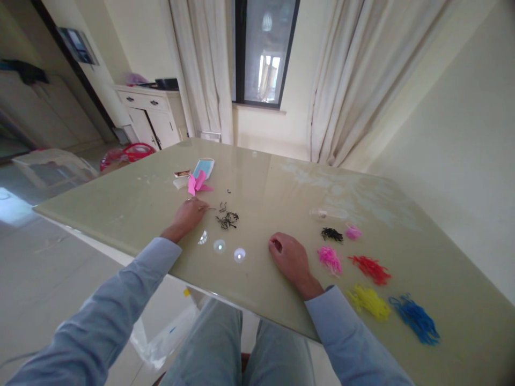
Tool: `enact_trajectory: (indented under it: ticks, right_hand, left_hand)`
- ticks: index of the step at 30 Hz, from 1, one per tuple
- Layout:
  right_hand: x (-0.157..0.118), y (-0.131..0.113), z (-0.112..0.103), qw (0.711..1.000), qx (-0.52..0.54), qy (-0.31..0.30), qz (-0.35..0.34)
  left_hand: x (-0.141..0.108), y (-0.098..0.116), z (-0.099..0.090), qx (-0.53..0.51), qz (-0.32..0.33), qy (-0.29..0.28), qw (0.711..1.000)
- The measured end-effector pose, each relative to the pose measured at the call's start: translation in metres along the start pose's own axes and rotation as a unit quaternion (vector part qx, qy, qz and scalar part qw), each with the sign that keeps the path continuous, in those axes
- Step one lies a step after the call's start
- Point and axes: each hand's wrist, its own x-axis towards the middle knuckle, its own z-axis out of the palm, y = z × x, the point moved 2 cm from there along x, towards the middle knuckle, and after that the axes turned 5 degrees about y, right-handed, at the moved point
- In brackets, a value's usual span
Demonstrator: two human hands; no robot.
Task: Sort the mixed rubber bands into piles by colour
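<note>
My left hand (pixel 190 215) rests on the table at the left, its fingers pinched on a thin dark strip (pixel 212 208) too small to name surely. Just right of it lies a loose pile of small black pieces (pixel 228 220), with a few stray ones above. My right hand (pixel 290 258) is curled into a fist on the table near the front edge; what its palm holds, if anything, is hidden. To its right are bunches of thin strands: black (pixel 332 234), pink (pixel 330 260), red (pixel 370 269), yellow (pixel 368 302) and blue (pixel 415 319).
A small light-pink bundle (pixel 353 231) and a clear plastic tube or packet (pixel 329 214) lie beyond the bunches. At the far left of the glossy table (pixel 257 289) are a blue face mask (pixel 204 168), bright pink folded paper (pixel 197 183) and a small box (pixel 182 173).
</note>
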Motion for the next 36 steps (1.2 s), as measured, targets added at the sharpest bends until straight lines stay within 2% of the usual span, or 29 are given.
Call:
enact_trajectory:
  ticks: [9, 13, 17, 19, 21, 23, 26, 28, 30, 33, 36]
  right_hand:
    - [0.003, -0.002, -0.001, 1.0, 0.01, -0.007, 0.015]
    - [0.003, -0.002, -0.002, 1.0, 0.009, -0.005, 0.015]
    - [0.003, -0.003, -0.002, 1.0, 0.007, -0.006, 0.011]
    - [0.003, -0.003, -0.002, 1.0, 0.007, -0.006, 0.011]
    - [0.002, -0.004, -0.002, 1.0, 0.007, -0.004, 0.009]
    - [0.002, -0.003, -0.002, 1.0, 0.006, 0.0, 0.008]
    - [0.002, -0.003, -0.002, 1.0, 0.002, 0.004, 0.007]
    - [0.001, -0.002, -0.002, 1.0, 0.002, 0.003, 0.007]
    - [0.001, -0.002, -0.001, 1.0, -0.001, 0.002, 0.005]
    - [0.002, -0.003, -0.001, 1.0, -0.016, 0.002, 0.005]
    - [0.001, -0.002, 0.0, 1.0, -0.02, -0.006, 0.02]
  left_hand:
    - [0.003, 0.011, -0.003, 0.041, 0.048, -0.04, 0.997]
    - [0.003, 0.013, -0.005, 0.06, 0.037, -0.045, 0.996]
    - [0.003, 0.02, -0.007, -0.012, -0.004, -0.018, 1.0]
    - [0.0, 0.03, -0.007, -0.063, -0.03, -0.002, 0.998]
    - [-0.007, 0.048, -0.008, -0.165, -0.067, 0.004, 0.984]
    - [-0.018, 0.073, -0.009, -0.344, -0.118, -0.02, 0.931]
    - [-0.039, 0.116, -0.014, -0.565, -0.165, -0.088, 0.804]
    - [-0.052, 0.144, -0.018, -0.66, -0.2, -0.132, 0.712]
    - [-0.062, 0.168, -0.021, -0.714, -0.219, -0.176, 0.641]
    - [-0.07, 0.198, -0.02, -0.756, -0.209, -0.229, 0.577]
    - [-0.072, 0.223, -0.015, -0.778, -0.204, -0.241, 0.543]
